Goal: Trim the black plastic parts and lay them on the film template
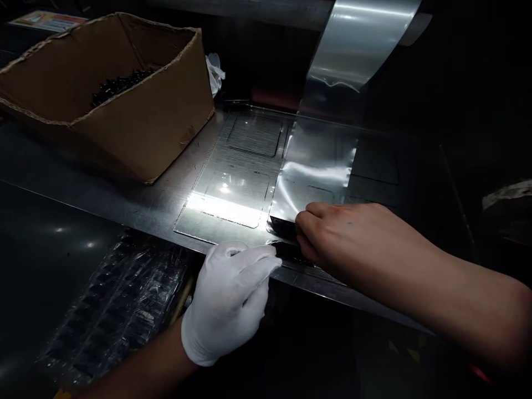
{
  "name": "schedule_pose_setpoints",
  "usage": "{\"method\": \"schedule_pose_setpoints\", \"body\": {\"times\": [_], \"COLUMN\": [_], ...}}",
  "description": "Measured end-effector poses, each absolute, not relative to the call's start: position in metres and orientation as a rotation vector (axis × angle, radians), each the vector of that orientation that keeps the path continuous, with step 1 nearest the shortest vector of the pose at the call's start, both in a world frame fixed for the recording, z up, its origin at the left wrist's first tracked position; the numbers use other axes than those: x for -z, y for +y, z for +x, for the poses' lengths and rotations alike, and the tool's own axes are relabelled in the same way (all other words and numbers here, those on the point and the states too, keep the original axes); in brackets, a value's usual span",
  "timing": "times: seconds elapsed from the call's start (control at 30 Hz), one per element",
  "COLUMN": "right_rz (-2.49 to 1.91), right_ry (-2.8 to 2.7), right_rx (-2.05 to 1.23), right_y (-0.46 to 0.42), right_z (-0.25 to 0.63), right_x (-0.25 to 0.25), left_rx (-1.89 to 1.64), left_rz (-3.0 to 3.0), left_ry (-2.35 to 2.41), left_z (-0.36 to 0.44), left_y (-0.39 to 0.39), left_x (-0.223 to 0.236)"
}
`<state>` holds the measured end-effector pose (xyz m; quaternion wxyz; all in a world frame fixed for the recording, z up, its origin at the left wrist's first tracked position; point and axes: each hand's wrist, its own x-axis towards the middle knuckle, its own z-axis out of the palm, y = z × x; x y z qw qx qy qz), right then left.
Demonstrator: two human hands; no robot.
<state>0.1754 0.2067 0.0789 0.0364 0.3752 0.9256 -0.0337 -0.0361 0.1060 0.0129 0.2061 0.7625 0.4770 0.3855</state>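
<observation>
Film strip and dark part at the table edge

The clear, glossy film point(316, 166) comes down from above and lies flat along the metal table, its near end by the edge. There a small dark part point(282, 226) sits under the film's end, with a second dark piece point(291, 252) just beside it, at the rim.

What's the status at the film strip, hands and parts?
Left hand gloved, fingers at the film edge. Right hand bare, pressing a dark part under the clear film strip. Cardboard box off left, nothing blocking.
</observation>
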Motion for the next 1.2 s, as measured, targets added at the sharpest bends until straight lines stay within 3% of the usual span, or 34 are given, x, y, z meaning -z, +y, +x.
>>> {"method": "schedule_pose_setpoints", "body": {"times": [0.27,0.47,0.57,0.73,0.83,0.97,1.2], "right_rz": [1.234,2.109,2.446,2.326,2.331,2.294,1.492], "right_ry": [2.829,2.787,2.500,2.464,2.516,2.697,3.006], "right_rx": [0.119,0.306,0.028,-0.126,-0.173,-0.182,0.110], "right_y": [0.202,0.133,0.100,0.089,0.095,0.106,0.150], "right_z": [0.183,0.267,0.320,0.382,0.385,0.345,0.225], "right_x": [-0.078,-0.072,-0.050,-0.016,-0.014,-0.033,-0.071], "left_rx": [-1.336,-1.604,-1.622,-1.557,-1.342,-0.966,-0.600], "left_rz": [2.057,1.912,1.873,1.881,2.077,2.378,2.495], "left_ry": [1.283,1.361,1.461,1.535,1.571,1.371,1.272], "left_z": [-0.045,-0.063,-0.069,-0.076,-0.077,-0.076,-0.069], "left_y": [0.102,0.107,0.116,0.139,0.158,0.182,0.194], "left_x": [-0.014,-0.015,-0.017,-0.026,-0.035,-0.045,-0.049]}}
